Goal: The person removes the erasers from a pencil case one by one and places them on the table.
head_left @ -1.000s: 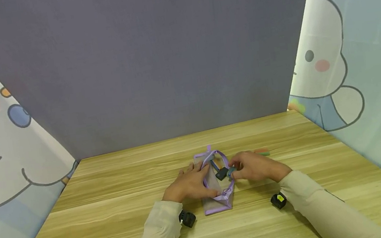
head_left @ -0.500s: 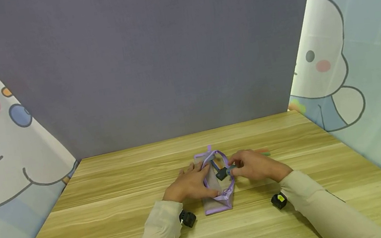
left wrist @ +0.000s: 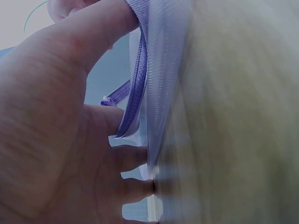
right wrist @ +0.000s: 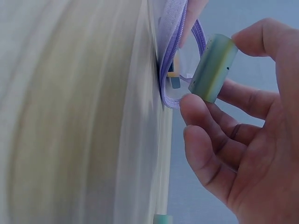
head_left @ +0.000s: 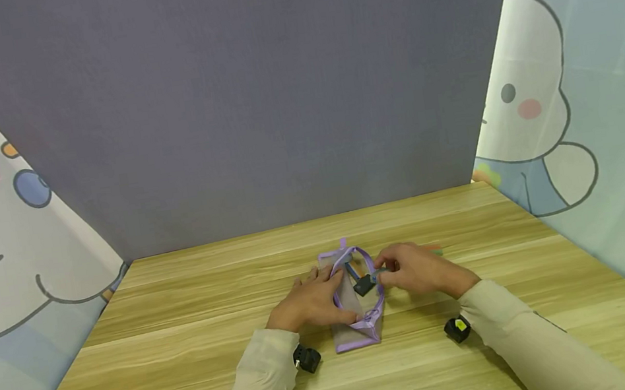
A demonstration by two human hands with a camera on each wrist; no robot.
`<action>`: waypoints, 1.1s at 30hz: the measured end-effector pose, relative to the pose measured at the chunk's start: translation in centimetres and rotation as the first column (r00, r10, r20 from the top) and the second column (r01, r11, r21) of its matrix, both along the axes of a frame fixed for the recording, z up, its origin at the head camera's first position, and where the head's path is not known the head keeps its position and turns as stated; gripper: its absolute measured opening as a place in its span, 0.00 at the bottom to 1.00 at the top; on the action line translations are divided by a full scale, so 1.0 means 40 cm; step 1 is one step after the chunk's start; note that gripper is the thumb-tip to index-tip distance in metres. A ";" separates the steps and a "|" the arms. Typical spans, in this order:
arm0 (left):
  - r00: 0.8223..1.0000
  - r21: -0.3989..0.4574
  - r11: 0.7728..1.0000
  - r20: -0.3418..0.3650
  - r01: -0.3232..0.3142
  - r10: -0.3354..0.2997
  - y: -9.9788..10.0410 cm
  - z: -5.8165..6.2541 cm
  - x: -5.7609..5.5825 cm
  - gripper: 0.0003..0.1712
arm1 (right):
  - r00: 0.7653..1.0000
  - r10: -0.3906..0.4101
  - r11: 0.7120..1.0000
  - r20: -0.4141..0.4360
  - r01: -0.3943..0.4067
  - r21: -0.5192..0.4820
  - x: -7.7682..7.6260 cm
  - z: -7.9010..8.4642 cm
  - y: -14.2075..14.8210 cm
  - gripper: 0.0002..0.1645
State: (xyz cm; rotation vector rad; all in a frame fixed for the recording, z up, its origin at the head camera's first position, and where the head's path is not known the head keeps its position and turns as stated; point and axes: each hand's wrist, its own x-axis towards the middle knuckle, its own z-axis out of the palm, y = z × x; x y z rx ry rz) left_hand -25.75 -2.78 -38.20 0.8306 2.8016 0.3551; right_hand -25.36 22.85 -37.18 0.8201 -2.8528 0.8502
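Compared with 1 second ago, the green cylinder [right wrist: 214, 67] lies flatter across the head view, and the right hand [head_left: 422, 271] that pinches it sits a touch higher; the left hand [head_left: 308, 303] keeps its place. Thumb and fingers of the right hand grip the cylinder near its ends, the lower fingers curled in towards the palm, the wrist reaching in from the right. The cylinder tilts at the right edge of the mesh pouch [head_left: 353, 336], beside its opening; whether it touches the rim I cannot tell.

Palm down, the left hand spreads over the pouch's left side, gripping nothing tightly: its fingers extend away from the body, and its thumb stretches to the near rim, against the purple zipper [left wrist: 136, 88]. Between the 2 hands the pouch lies on its side, mouth gaping. Within the opening show a black block [head_left: 364, 286] and a blue bar [head_left: 353, 272] running away from it.

Just beyond the right hand, partly hidden by it, is an orange strip [head_left: 432, 247] on the wooden table [head_left: 196, 304]. Each forearm wears a pale sleeve, the left one [head_left: 254, 380] angling inward, and 2 small black devices, 1 [head_left: 309, 358] by the left wrist and 1 [head_left: 457, 329] by the right, hang beneath.
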 end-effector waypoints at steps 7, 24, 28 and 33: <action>1.000 0.006 1.000 0.002 -0.002 0.002 -0.001 -0.003 -0.001 0.61 | 1.000 -0.008 1.000 0.004 0.008 -0.023 0.003 0.002 0.002 0.15; 1.000 0.004 1.000 0.004 -0.001 0.001 0.001 -0.002 -0.004 0.62 | 0.998 -0.066 0.997 -0.016 0.065 -0.047 -0.002 0.011 0.016 0.12; 1.000 0.003 1.000 0.010 -0.004 0.004 0.000 0.000 -0.002 0.62 | 0.998 -0.069 0.996 -0.011 0.068 -0.050 0.000 0.015 0.018 0.11; 1.000 0.004 1.000 0.011 0.000 0.000 -0.001 0.002 -0.001 0.62 | 0.998 -0.066 0.996 -0.016 0.065 -0.057 -0.001 0.017 0.023 0.11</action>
